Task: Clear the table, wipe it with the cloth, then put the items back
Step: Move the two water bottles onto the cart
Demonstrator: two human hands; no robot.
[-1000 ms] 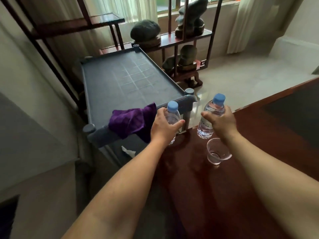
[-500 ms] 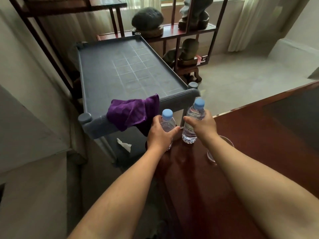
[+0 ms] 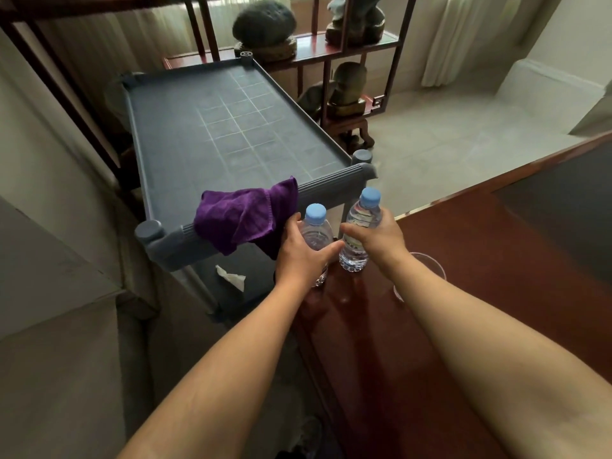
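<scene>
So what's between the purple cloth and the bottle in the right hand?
The other bottle, gripped by the left hand, as the head view shows.

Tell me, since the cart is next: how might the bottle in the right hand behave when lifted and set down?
The bottle in the right hand looks nearly full, so probably hefty for its size. Its thin clear plastic may flex under grip. Tall and narrow, it could tip on the cart top.

right forearm hides most of the glass [image 3: 430, 265]; left hand [image 3: 299, 251] covers the left bottle [image 3: 316, 233] midsection; cart [image 3: 185, 134] lower shelf mostly hidden; label print on the right bottle [image 3: 359, 226] illegible.
</scene>
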